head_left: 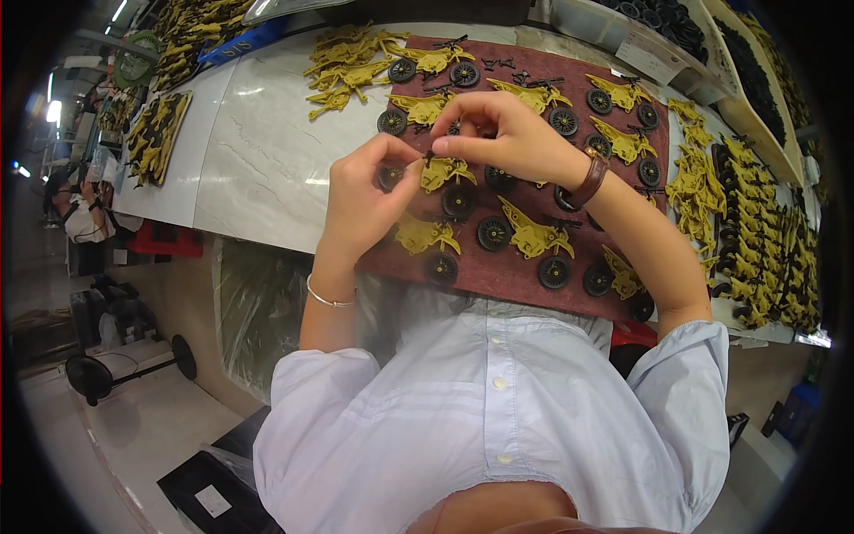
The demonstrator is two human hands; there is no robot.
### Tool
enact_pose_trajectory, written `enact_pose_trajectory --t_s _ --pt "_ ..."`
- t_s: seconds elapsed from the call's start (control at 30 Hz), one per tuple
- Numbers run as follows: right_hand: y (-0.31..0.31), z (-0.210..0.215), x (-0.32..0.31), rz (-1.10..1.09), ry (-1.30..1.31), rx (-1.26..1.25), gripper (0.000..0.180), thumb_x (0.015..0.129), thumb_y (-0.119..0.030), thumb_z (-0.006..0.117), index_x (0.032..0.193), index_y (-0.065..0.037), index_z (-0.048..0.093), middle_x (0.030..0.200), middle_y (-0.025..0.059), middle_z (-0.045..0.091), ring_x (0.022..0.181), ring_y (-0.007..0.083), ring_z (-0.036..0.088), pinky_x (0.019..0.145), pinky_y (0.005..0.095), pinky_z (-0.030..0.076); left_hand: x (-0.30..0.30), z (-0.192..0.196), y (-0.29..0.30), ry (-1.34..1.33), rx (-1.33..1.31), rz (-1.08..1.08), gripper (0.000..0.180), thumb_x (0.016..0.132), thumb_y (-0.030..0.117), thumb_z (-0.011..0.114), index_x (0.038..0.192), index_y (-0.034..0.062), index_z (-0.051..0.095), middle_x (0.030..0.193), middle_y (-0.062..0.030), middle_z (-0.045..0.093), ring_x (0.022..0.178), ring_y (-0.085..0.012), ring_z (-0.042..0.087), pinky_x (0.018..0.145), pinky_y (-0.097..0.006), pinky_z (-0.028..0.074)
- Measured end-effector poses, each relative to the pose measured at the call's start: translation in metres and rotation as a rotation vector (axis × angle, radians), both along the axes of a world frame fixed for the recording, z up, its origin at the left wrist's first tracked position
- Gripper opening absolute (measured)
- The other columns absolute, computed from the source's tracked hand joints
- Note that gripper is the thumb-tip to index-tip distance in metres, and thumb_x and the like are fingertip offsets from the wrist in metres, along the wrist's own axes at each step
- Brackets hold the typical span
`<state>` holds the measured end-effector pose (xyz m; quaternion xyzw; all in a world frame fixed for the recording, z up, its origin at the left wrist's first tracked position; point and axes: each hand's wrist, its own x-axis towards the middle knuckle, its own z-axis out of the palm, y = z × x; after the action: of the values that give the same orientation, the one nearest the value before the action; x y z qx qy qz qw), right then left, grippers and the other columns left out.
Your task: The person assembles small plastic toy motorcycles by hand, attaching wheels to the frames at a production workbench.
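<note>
Over a dark red mat, my left hand pinches a small black part between thumb and forefinger. My right hand comes in from the other side, its thumb and forefinger closed right beside that part; whatever they grip is hidden. Beneath and around my hands lie toy motorcycles with yellow bodies and black spoked wheels, such as one yellow body with a black wheel. Another toy's yellow body is just in front of my left hand. My wrists partly cover some toys.
Loose yellow bodies are heaped left of the mat's far edge. More yellow parts and rows of yellow-and-black toys fill the right side. Bins of black parts stand at the back. A person is at far left.
</note>
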<state>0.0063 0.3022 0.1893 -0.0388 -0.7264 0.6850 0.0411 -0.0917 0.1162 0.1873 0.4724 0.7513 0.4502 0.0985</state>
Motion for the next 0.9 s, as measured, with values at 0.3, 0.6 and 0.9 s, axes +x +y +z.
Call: enact_pose_trajectory --t_s 0.3,0.6,0.9 --pt "-0.036 -0.015 -0.01 0.127 0.172 0.969 0.01 0.075 -0.011 0.062 0.082 -0.004 0.064 0.078 0.0123 0.064 0.073 0.0308 0.062 0.063 0.0396 0.05 -0.018 -0.009 -0.021 0.46 -0.171 -0.255 0.022 0.071 0.003 0.065 0.092 0.0045 0.062 0.09 -0.0069 0.066 0.088 -0.0248 0.061 0.085 -0.038 0.042" --pt "-0.046 -0.035 -0.01 0.119 0.124 1.092 0.013 0.076 -0.012 0.061 0.084 -0.003 0.06 0.078 0.0114 0.063 0.07 0.0305 0.063 0.059 0.0396 0.05 -0.03 -0.021 -0.028 0.483 -0.286 -0.308 0.029 0.08 0.02 0.059 0.104 0.0057 0.062 0.133 -0.0089 0.051 0.128 -0.0255 0.042 0.108 -0.046 0.024" --pt "-0.068 -0.035 0.0 0.026 0.179 1.196 0.014 0.076 -0.01 0.06 0.086 -0.002 0.057 0.079 0.0113 0.063 0.07 0.0294 0.064 0.057 0.0381 0.05 -0.029 -0.024 -0.028 0.515 -0.254 -0.313 0.029 0.079 0.022 0.059 0.103 0.0058 0.063 0.13 -0.0087 0.052 0.126 -0.0263 0.045 0.107 -0.047 0.024"
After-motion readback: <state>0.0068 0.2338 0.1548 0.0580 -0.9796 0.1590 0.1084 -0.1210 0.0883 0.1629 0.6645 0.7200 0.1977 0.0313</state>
